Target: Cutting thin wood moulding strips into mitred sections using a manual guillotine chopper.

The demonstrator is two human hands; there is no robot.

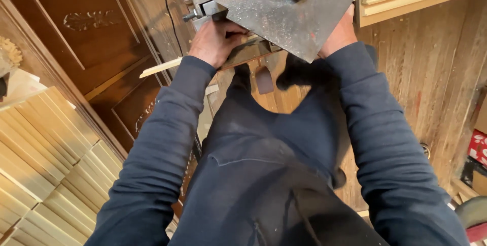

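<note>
dusty wooden floorboards [431, 68] stretch below me, with a dark carved door panel [86, 38] lying to the left and stacks of pale wood slats [45, 159] beside it. my left hand [215, 40] is curled closed over a thin wood strip [160, 67] at the metal machine [284, 7]. my right hand [339, 35] presses against the machine's triangular plate; i cannot tell how far it is open.

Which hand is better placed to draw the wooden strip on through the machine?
Left. The left hand already rests on the wooden strip beside the metal machine. The right hand sits against the machine's far edge, away from the strip.
</note>
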